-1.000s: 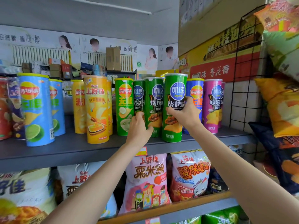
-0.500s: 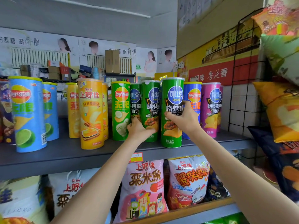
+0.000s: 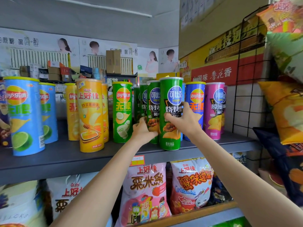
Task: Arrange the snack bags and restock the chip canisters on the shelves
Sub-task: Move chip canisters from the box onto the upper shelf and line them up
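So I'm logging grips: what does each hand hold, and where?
Right hand grips the front green canister mid-body; left hand grips the second green canister low down.

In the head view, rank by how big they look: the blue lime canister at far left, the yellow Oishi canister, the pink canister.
1. blue lime canister
2. yellow Oishi canister
3. pink canister
The first two sit nearer the camera, so true sizes are unsure.

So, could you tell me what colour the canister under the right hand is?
Green canister, right hand; head view.

Green chip canisters point(image 3: 170, 112) stand upright on the grey shelf point(image 3: 65, 159).
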Demonstrator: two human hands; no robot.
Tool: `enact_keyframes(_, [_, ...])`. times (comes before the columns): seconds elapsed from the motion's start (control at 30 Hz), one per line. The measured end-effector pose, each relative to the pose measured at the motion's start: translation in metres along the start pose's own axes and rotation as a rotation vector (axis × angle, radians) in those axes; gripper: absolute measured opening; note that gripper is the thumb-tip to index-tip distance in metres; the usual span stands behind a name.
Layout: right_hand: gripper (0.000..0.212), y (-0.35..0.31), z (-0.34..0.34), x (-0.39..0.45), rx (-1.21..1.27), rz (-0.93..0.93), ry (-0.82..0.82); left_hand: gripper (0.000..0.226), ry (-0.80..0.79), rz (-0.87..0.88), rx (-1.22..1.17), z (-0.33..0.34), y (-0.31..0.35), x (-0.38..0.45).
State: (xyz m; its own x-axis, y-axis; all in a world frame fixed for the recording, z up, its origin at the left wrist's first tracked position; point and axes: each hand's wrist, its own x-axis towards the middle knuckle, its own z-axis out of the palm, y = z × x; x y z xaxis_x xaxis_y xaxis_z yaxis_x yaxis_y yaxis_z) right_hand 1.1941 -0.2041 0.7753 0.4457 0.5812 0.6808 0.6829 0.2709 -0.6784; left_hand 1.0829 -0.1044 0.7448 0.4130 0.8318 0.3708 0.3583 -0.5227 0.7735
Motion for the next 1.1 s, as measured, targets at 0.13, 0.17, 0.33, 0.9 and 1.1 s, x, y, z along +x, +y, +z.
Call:
enact_keyframes(0.13, [0.048, -0.004, 0.0, -0.003, -0.005, -0.011, -0.041, 0.073, -0.002, 0.024, -0.04, -0.004, -0.005, -0.002])
enact_keyframes(0.17, [0.048, -0.004, 0.0, -0.003, -0.01, -0.01, -0.048, 0.068, 0.042, 0.034, -0.038, -0.005, -0.007, -0.002])
enact_keyframes(0.33, [0.048, -0.01, 0.004, -0.007, -0.03, -0.002, -0.075, 0.049, 0.177, 0.103, -0.072, -0.01, -0.009, -0.012])
enact_keyframes(0.9, [0.045, -0.02, 0.016, -0.013, 0.037, 0.028, -0.117, 0.065, 0.241, 0.202, 0.129, -0.009, 0.001, -0.01])
enact_keyframes(1.1, [0.064, -0.014, 0.02, -0.02, 0.018, 0.002, -0.142, 0.044, 0.513, 0.366, 0.012, -0.012, -0.01, -0.037])
